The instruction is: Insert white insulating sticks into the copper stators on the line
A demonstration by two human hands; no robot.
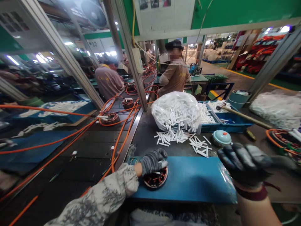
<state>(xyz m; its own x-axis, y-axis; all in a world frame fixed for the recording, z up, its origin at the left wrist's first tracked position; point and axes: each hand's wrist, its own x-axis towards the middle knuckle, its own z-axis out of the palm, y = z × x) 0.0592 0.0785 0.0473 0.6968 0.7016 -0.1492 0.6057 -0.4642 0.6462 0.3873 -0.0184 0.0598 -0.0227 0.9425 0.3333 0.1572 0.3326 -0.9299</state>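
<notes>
A motor stator (155, 183), a dark ring with copper windings, lies on a blue mat (195, 182). My left hand (152, 161), in a grey glove, is closed at its far rim, with fingers curled. A short white piece shows on the windings below the thumb. My right hand (246, 163), in a black and grey glove, is raised off the mat's right end. Its fingers are curled in and the thumb side is smeared; whether anything is inside is hidden. Loose white sticks (199, 146) lie beyond the mat, before a clear bag (177, 110) of them.
Blue bins (231, 125) stand behind, with a long-handled mallet (246, 116) across them. A round light-blue container (221, 138) sits near my right hand. Another stator (283, 138) is at far right. Orange hoses (127, 135) cross the left-hand belt (94, 147). Co-workers (175, 75) are beyond.
</notes>
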